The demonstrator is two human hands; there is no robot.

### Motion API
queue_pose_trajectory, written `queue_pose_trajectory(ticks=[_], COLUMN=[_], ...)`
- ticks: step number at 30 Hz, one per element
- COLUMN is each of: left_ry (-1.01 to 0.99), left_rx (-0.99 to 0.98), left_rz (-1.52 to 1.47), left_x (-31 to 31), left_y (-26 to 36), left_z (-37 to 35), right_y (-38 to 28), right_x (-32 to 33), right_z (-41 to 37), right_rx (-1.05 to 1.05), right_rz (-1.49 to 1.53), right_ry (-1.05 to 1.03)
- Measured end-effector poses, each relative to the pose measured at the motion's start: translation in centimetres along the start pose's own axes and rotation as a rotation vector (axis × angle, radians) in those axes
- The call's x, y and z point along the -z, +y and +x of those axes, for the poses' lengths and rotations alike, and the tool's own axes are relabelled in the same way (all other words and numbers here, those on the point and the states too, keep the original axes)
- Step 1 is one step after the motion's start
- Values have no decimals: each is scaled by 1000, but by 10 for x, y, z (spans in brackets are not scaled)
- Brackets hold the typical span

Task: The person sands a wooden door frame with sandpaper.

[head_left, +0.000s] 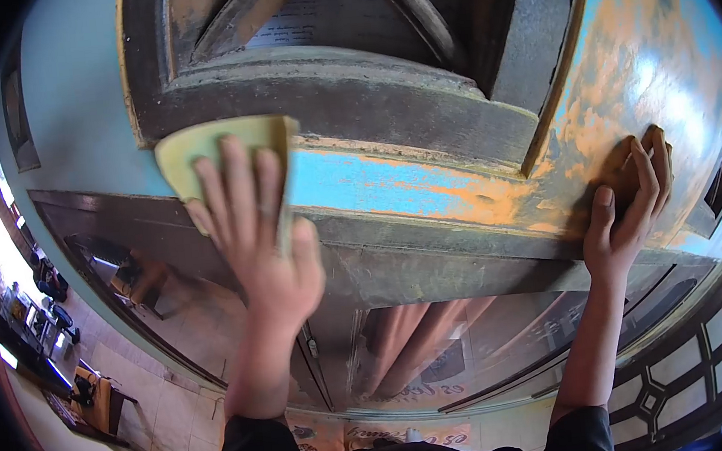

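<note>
My left hand [262,251] holds a yellow sheet [179,160] that looks like folded sandpaper. The fingers lie over it, and its right edge runs between them and the thumb. It is up against the painted wall strip [357,183] below a dark wooden frame [323,91]; motion blurs both hand and sheet slightly. To the right, my right hand [630,210] rests on the wall's patchy blue and orange paint [612,57], fingers stretched upward and thumb apart, with nothing visible in it.
Crossed wooden bars [416,14] fill the opening above. Lower down, glass panes [474,336] reflect pinkish curtains. A panelled door [683,378] stands at lower right. On the left, a wooden chair [97,403] is on the tiled floor [168,423], near a cluttered bright area.
</note>
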State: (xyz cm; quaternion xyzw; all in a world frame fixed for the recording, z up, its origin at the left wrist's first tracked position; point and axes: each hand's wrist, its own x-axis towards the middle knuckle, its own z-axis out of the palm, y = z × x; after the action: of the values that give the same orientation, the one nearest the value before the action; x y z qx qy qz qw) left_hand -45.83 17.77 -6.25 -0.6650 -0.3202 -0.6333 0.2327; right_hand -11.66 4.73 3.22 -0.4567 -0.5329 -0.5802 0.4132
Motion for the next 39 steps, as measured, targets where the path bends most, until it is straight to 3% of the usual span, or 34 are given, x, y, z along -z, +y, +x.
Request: queue_pose_trajectory(ticks=[3,7,10,11,14,15,19,23,27,31,35,38,39], left_ry=[-181,49,-183,-176,96,89,-206,70,-244,-24,-247,-145,-13], left_rx=[-88,29,-78,-134,26,50,-167,49,-127,2,-135,-80,-21], left_rz=[112,-50,107,125,-55,-73,162,-102,127,-45,58,30,-64], left_x=[-1,5,4,4,6,10,2,9,2,7,3,4,2], left_y=[28,-3,21,18,-11,-11,25,-9,28,2,34,20,12], left_z=[-20,9,-15,-16,11,13,-17,14,-17,7,-12,-1,6], right_y=[0,-2,0,0,3,4,3,1,0,3,-1,-2,-1], right_x=[-3,2,-2,-1,0,-1,1,4,4,-2,3,4,4], right_z=[0,1,0,-1,-1,-1,-1,1,0,-1,0,0,-1], right_rx=[-9,7,-8,-12,-6,-3,4,10,15,-6,3,5,2], right_rz=[7,-1,-4,-11,-19,-18,-23,-24,-23,4,-1,0,1], right_ry=[9,-27,0,-4,-5,-3,-15,-40,-35,13,-19,-31,-29])
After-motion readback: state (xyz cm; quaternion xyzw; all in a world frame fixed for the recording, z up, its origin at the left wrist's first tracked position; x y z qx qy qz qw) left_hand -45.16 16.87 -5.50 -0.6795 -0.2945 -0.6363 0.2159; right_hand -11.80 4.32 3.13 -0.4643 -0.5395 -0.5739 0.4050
